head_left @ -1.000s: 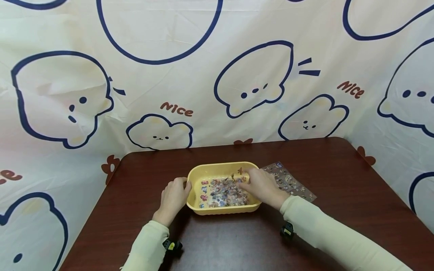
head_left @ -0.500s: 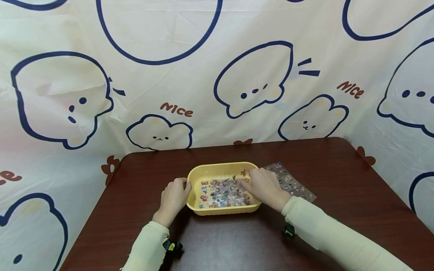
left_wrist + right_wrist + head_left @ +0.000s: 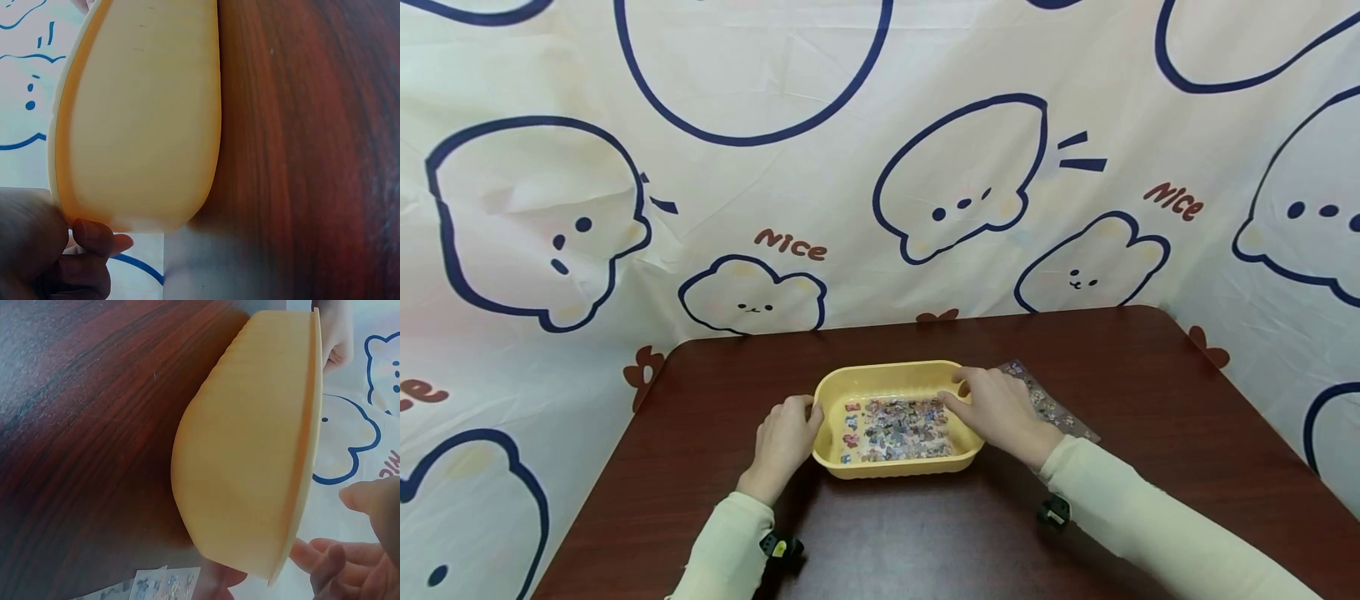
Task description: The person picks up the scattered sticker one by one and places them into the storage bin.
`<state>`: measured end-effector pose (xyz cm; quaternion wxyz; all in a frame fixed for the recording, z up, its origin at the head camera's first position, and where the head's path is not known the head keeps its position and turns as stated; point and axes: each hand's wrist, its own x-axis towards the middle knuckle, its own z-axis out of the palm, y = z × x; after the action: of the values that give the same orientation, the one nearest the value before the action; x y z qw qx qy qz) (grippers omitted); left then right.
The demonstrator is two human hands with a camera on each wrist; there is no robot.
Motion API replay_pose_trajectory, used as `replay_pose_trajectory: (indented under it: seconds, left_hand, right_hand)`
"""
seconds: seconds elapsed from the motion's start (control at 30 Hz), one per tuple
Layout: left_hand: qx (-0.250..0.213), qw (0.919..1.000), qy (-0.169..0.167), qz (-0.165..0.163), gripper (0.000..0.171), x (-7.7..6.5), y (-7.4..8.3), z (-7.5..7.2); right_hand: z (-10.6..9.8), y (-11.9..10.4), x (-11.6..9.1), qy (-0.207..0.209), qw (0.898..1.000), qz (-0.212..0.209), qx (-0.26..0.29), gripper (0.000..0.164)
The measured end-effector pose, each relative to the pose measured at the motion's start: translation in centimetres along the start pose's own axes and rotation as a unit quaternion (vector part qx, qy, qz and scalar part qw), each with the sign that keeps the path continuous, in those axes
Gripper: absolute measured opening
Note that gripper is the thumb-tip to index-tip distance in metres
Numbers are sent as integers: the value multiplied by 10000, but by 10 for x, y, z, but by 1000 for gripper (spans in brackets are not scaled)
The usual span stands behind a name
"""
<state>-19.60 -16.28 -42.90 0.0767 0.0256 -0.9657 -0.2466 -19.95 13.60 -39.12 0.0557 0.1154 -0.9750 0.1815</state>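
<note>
A yellow plastic basin (image 3: 887, 377) sits on the table, with many small printed sticker-like pieces (image 3: 906, 429) spread over its floor. At its left end my left hand (image 3: 784, 442) grips the rim; in the left wrist view, the thumb and curled fingers (image 3: 87, 256) meet around the basin's corner. My right hand (image 3: 1000, 412) is over the right end, thumb reaching inside above the pieces. In the right wrist view, the thumb (image 3: 362, 497) stands apart from the rim while other fingers lie close to it. Nothing is visibly held in that hand.
A clear sheet (image 3: 1052, 408) with printed pieces lies right of the basin, partly hidden behind my right hand. The dark brown wooden table (image 3: 895, 533) extends all around. A patterned cloth (image 3: 850, 192) hangs behind the table and along its sides.
My right hand has drawn back to the right, from over the pieces to the basin's right end. Small pieces near its fingers are no longer seen there. The left hand stays at the rim.
</note>
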Motion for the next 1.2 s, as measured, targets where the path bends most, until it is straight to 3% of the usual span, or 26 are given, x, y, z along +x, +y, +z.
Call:
replay_pose_trajectory:
  seconds: [0.23, 1.2]
  left_hand:
    - [-17, 10000, -9, 28, 35, -1, -1, 0]
    - [-14, 10000, -35, 13, 36, -1, 0, -1]
  right_hand:
    - [-4, 4, -3, 75, 9997, 84, 232, 38]
    - [-28, 22, -10, 87, 9995, 235, 210, 30]
